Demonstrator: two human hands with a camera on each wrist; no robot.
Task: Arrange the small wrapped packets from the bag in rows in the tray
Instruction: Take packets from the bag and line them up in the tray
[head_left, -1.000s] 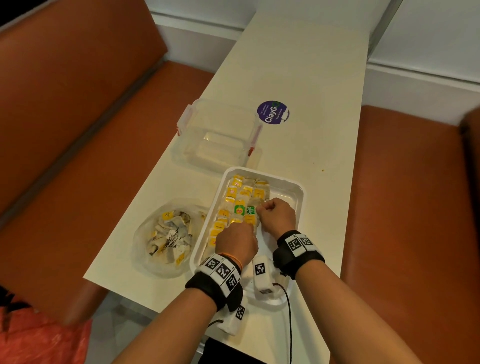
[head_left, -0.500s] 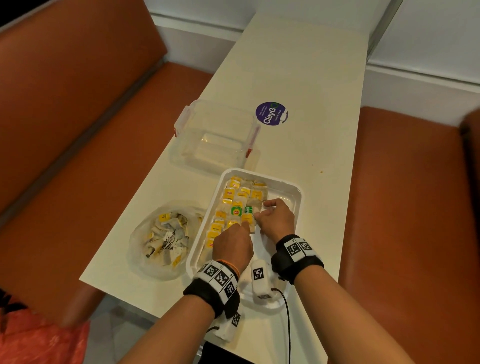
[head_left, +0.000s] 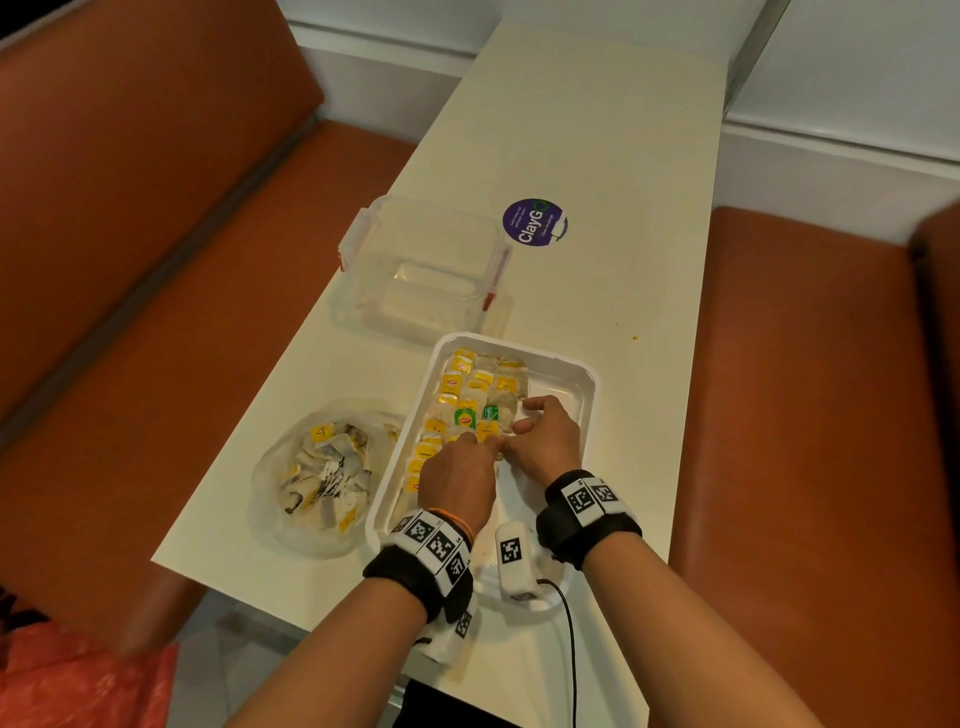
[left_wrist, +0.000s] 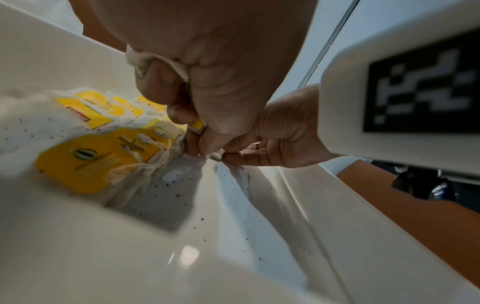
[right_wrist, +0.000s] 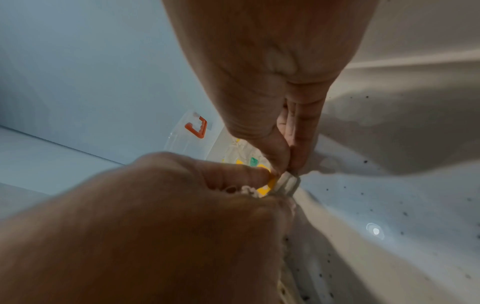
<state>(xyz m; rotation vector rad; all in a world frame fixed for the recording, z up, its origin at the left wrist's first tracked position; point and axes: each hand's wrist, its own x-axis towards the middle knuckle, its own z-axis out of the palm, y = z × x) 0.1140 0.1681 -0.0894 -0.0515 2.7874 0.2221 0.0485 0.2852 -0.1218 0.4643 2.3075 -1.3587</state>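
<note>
Pinching one small white wrapped packet (right_wrist: 287, 183) between thumb and fingers of the right hand (head_left: 545, 441), low inside the white rectangular plastic tray (head_left: 584, 384). Curling the left hand (head_left: 457, 480) around further packets, with crumpled white paper bunched in its palm, touching the right hand's fingertips. Lying in rows toward the tray's 11 o'clock, the yellow-tagged and green-tagged packets (head_left: 470, 395). Sitting at the tray's 9 o'clock on the cream surface (head_left: 597, 130), the clear plastic bag (head_left: 322, 478) of loose packets.
</note>
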